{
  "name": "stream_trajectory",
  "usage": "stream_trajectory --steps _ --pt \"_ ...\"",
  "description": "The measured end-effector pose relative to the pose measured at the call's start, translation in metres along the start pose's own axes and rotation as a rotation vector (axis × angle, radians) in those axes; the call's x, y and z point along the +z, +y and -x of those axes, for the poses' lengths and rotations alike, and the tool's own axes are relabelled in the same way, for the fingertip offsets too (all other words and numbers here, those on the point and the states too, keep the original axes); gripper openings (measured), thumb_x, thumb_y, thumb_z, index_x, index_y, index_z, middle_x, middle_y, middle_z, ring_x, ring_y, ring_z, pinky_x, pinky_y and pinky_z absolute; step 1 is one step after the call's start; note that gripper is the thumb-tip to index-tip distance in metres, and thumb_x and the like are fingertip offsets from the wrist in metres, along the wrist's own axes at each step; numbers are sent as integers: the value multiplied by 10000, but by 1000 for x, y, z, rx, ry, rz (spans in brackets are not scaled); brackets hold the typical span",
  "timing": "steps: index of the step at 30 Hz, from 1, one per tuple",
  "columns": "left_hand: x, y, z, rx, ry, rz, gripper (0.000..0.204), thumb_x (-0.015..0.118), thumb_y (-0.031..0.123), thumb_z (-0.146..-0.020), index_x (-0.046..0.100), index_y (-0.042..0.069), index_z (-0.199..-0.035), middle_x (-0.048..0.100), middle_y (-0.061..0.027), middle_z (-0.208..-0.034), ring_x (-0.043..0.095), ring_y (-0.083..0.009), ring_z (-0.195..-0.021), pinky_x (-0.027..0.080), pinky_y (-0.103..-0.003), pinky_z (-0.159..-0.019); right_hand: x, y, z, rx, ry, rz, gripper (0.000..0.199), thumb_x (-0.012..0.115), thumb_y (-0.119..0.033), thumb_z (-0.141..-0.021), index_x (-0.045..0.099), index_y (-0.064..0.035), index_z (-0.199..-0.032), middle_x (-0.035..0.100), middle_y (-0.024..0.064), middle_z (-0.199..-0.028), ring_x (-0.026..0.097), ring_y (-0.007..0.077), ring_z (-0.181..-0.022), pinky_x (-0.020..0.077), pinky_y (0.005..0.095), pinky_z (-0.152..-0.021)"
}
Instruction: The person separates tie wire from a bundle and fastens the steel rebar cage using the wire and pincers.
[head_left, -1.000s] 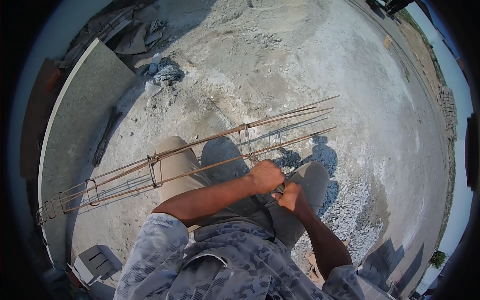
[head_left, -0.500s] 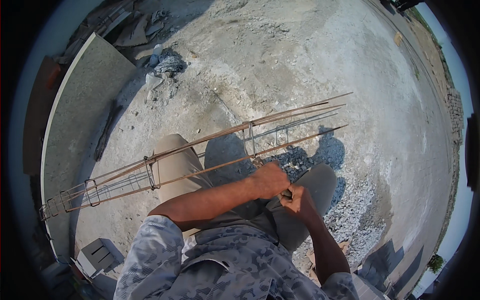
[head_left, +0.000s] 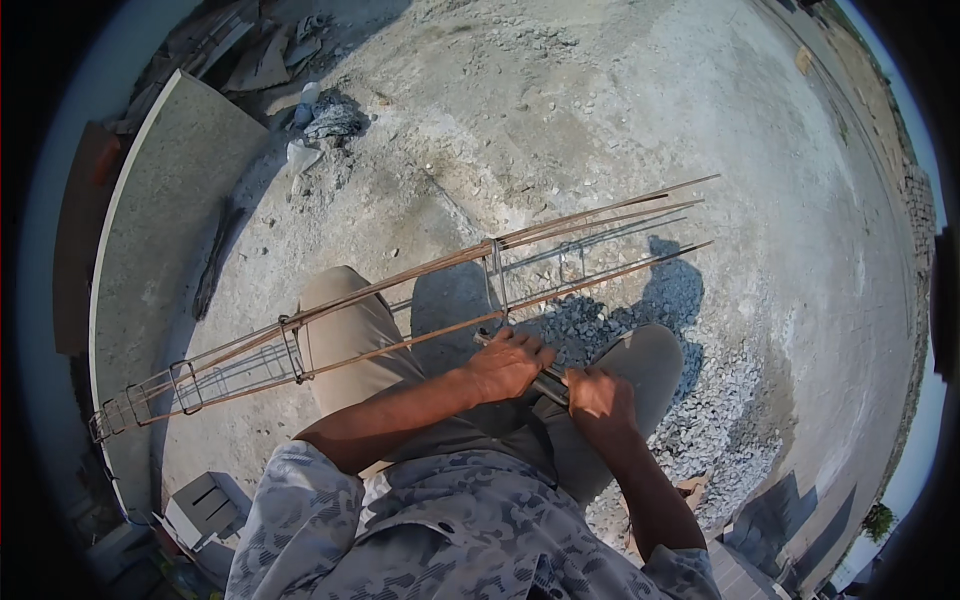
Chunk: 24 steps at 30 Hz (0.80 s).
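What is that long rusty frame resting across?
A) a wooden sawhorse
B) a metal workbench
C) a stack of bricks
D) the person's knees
D: the rebar cage of long rods and square ties lies across the person's knees, while the left hand and right hand grip a dark tool at its near rod.

Concrete floor (head_left: 600, 110), dusty. Grey gravel pile (head_left: 720, 410) just right of the right grip (head_left: 597, 392). Rubble and rags (head_left: 325, 125) far up-left. Flat slab (head_left: 165, 210) far left. Grey block (head_left: 205, 505) lower left.
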<state>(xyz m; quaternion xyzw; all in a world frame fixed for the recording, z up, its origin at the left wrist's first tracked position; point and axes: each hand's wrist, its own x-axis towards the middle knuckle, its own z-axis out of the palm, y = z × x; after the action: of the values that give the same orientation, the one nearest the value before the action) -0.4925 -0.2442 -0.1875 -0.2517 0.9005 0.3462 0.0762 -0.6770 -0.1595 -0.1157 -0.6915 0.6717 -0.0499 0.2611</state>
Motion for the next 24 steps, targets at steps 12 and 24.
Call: stream_trajectory --steps 12,24 --pt "-81 15 45 -227 535 45 476 713 261 -839 601 -8 -1214 601 -192 -1149 564 -392 -1130 437 -477 -956 -119 8 2 370 195 -27 241 576 -204 -961 698 -8 -890 641 178 -661 627 310 -571 465 405 -565" --pt "-120 -68 8 -399 563 -31 225 691 128 -734 658 27 -933 642 -177 -935 635 -388 -977 530 -457 -826 18 -34 -90 299 292 -1174 194 627 -148 -969 673 34 -1016 569 7 -665 488 65 -557 378 279 -503"
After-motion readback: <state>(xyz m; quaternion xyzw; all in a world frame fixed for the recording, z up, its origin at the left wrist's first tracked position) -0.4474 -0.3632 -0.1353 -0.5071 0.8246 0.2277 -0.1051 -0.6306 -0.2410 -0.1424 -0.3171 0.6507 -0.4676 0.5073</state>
